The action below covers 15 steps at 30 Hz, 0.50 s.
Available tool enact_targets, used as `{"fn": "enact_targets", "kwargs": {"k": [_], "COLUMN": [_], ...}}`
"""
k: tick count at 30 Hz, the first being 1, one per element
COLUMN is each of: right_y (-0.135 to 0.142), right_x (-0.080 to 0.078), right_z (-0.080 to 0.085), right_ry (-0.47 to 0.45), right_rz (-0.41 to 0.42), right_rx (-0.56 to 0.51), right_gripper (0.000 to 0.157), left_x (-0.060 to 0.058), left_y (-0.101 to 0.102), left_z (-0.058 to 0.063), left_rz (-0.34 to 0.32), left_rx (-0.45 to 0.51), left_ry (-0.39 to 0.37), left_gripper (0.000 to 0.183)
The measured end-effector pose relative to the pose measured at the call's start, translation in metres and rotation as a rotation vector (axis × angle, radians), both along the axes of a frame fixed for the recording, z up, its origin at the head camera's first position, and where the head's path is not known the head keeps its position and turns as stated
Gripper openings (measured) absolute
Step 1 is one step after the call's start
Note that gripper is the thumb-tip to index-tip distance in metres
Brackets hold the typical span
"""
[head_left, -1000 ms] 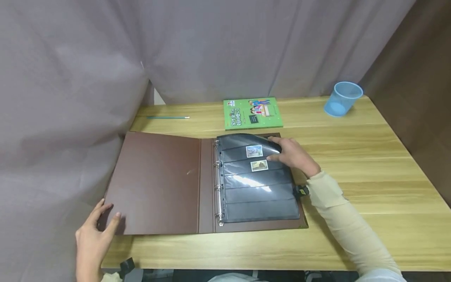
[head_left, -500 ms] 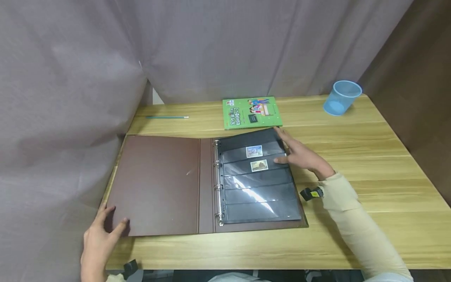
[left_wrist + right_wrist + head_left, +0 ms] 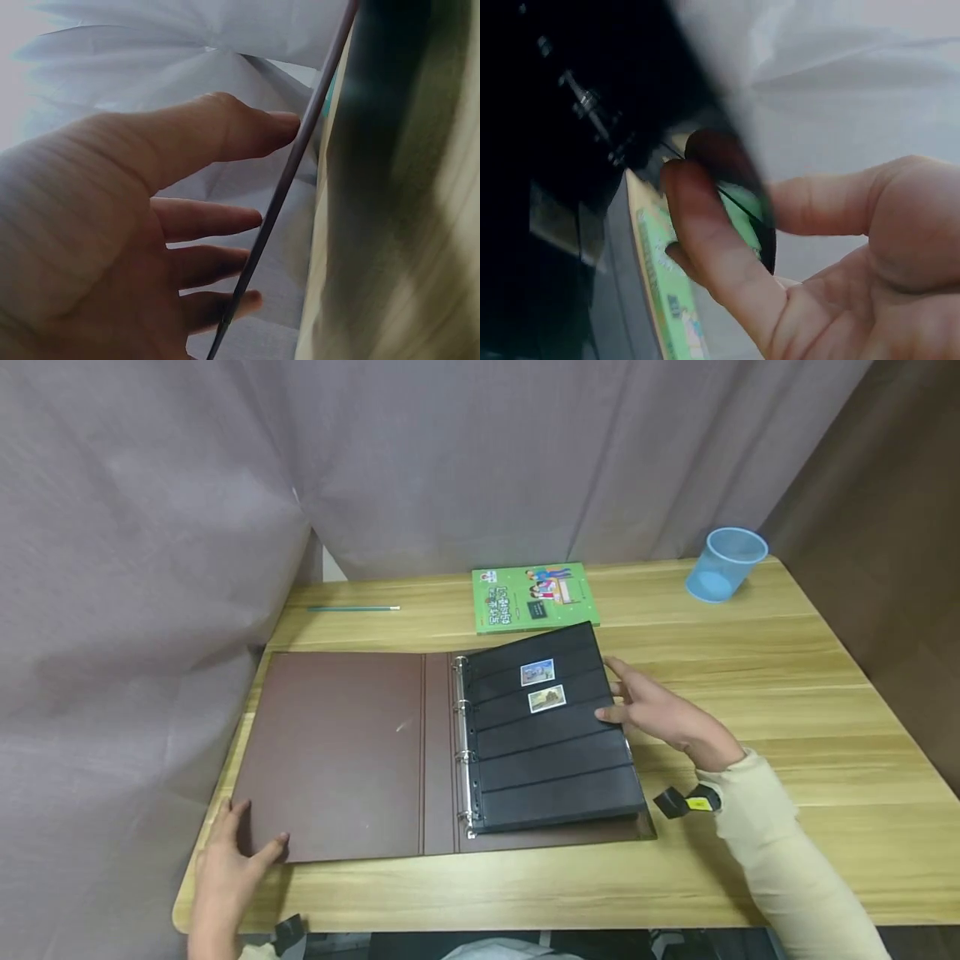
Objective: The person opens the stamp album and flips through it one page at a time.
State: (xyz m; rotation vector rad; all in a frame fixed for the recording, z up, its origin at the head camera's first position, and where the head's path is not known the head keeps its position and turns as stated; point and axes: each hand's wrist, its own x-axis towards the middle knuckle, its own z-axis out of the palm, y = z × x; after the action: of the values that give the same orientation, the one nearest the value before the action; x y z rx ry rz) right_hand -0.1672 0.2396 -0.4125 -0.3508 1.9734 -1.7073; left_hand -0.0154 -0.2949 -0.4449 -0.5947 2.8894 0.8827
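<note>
A brown ring-bound stamp album (image 3: 341, 752) lies spread on the table, its left cover raised at the near corner. My left hand (image 3: 228, 868) holds that corner between thumb and fingers; the left wrist view shows the cover's thin edge (image 3: 281, 180) against the fingertips. On the right, a black stamp page (image 3: 551, 760) with two small stamps (image 3: 546, 698) in its upper strips is tilted up from the metal rings (image 3: 463, 756). My right hand (image 3: 660, 710) pinches this page's outer edge, thumb on one face and fingers on the other, as the right wrist view shows.
A green book (image 3: 517, 597) lies just behind the album, close to the page's top corner. A pencil (image 3: 354, 608) lies at the back left. A blue mesh cup (image 3: 723, 564) stands at the back right. Grey curtains (image 3: 465, 460) hang behind and left of the table.
The right hand has drawn back toward the right and lifted the page's outer edge, so the glare on it is gone. The left hand has moved right with the cover's edge, which has risen.
</note>
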Motion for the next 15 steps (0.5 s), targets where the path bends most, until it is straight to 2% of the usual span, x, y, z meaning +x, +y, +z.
{"fn": "enact_targets", "kwargs": {"k": [3, 9, 12, 15], "right_y": [-0.001, -0.01, -0.017, -0.024], "right_x": [0.005, 0.009, 0.01, 0.011], "right_z": [0.006, 0.023, 0.033, 0.043], "right_ry": [-0.008, 0.038, 0.059, 0.108], "right_rz": [0.002, -0.027, -0.038, -0.041], "right_rx": [-0.043, -0.048, -0.036, 0.032], "right_gripper": [0.087, 0.082, 0.081, 0.082], "left_x": [0.0, 0.0, 0.0, 0.0], "left_y": [0.003, 0.01, 0.013, 0.016], "left_z": [-0.002, -0.004, -0.005, -0.006], "left_rz": [-0.014, -0.026, -0.02, -0.019], "left_rx": [-0.013, -0.022, -0.015, -0.004], "left_ry": [-0.021, -0.016, -0.012, -0.021], "left_gripper": [0.089, 0.093, 0.091, 0.09]}}
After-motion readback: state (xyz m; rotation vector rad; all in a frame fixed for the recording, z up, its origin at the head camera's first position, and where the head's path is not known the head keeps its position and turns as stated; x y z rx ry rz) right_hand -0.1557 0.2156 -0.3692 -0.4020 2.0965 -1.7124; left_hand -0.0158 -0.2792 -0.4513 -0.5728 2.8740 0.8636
